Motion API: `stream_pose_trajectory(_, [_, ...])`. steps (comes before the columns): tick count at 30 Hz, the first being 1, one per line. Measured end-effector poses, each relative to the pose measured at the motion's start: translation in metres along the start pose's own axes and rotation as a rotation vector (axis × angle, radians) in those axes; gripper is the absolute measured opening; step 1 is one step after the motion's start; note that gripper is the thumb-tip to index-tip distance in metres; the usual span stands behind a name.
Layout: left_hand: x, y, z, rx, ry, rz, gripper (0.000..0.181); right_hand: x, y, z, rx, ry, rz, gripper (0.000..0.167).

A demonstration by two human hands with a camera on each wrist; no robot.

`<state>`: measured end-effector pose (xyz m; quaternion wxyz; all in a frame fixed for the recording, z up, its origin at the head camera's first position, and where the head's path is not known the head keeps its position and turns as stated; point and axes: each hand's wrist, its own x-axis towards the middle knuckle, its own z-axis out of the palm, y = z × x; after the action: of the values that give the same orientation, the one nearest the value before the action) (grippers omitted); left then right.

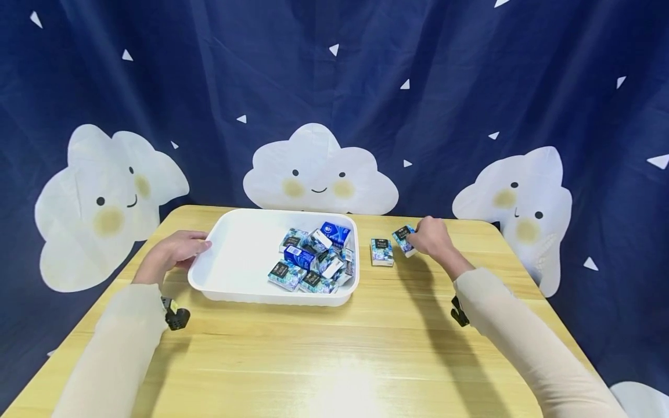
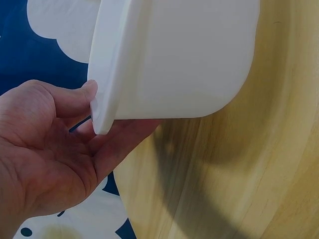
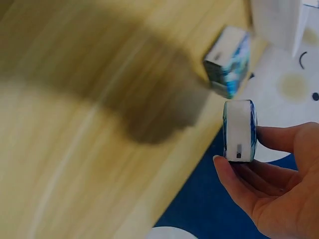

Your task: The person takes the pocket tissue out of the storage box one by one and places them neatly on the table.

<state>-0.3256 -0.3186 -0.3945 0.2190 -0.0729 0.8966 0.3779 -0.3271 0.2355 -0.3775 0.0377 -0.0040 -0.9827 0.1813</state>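
My left hand [image 1: 180, 248] holds the left end of a white plastic tray [image 1: 230, 249]; in the left wrist view the thumb lies on the rim and the fingers reach beneath it. Over the table, right of the tray, my right hand [image 1: 435, 238] pinches a small blue-patterned tissue pack [image 1: 402, 235] with a dark label. In the right wrist view this pack [image 3: 239, 130] sits between thumb and fingers, its white side showing. Another tissue pack [image 1: 382, 255] stands on the table between the tray and the right hand.
Several tissue packs [image 1: 286, 275], some plain dark blue [image 1: 335, 232], lie heaped in the tray's right half. Beneath everything is a light wooden table [image 1: 292, 354]. A dark blue curtain [image 1: 324, 87] with white clouds hangs close behind its far edge.
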Motion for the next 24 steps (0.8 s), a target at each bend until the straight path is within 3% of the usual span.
stream_pose_trajectory(10, [-0.003,0.002,0.001,-0.008,0.006,-0.004,0.060,-0.003,0.016,0.023,-0.004,-0.044,0.034,0.040])
stream_pose_trajectory(24, [-0.003,0.004,0.001,-0.016,0.007,-0.010,0.060,-0.005,0.021,0.034,0.020,-0.160,0.120,0.037])
